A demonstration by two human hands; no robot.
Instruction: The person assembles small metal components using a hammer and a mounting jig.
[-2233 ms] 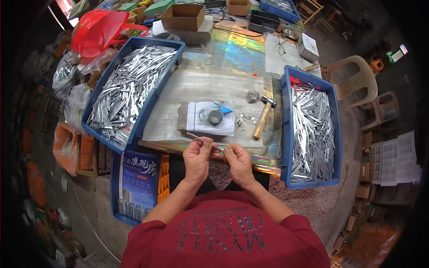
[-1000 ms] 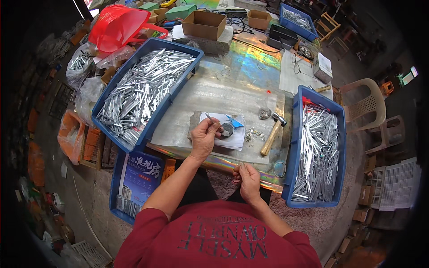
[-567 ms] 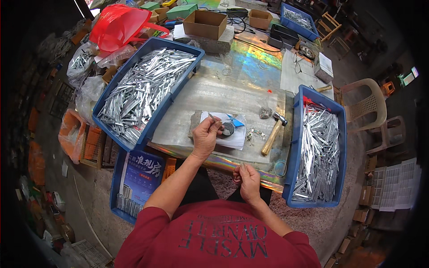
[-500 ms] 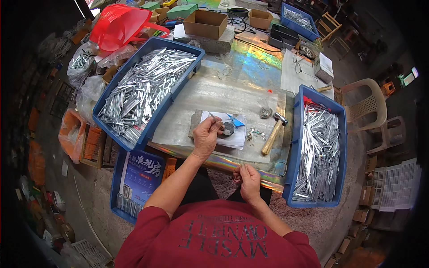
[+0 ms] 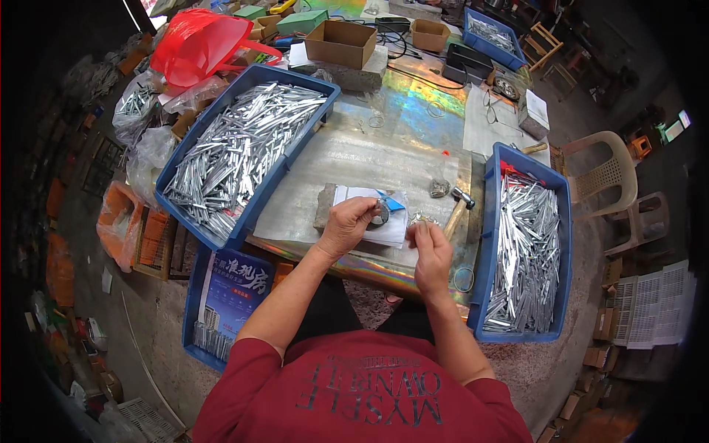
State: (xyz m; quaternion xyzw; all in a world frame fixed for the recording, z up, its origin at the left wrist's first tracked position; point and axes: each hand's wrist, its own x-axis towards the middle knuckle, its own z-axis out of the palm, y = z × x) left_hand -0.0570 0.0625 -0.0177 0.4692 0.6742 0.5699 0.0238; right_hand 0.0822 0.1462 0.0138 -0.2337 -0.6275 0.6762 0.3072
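My left hand [image 5: 347, 224] is closed in a pinch beside a round dark block [image 5: 381, 215] on white paper [image 5: 391, 232]; what its fingertips hold is hidden. A blue scrap [image 5: 391, 201] lies by the block. My right hand [image 5: 431, 255] has its fingers pinched together at a little heap of small metal parts [image 5: 424, 218], covering part of it. Whether a piece is between those fingers cannot be made out. Just right of that hand lies a hammer [image 5: 459, 214] with a wooden handle. Behind the heap sits a small clear bag [image 5: 439, 187] of tiny parts.
Blue bins full of shiny metal strips stand left [image 5: 235, 151] and right [image 5: 523, 251] of the work spot. A lower blue bin [image 5: 193, 310] holds a printed sheet and strips. Farther back are a cardboard box [image 5: 340, 42], a red bag [image 5: 199, 44] and a plastic chair [image 5: 609, 170].
My right hand has moved forward from the table's front edge to the small parts. My left hand has shifted slightly right and down; the grey strip seen in its fingers no longer shows.
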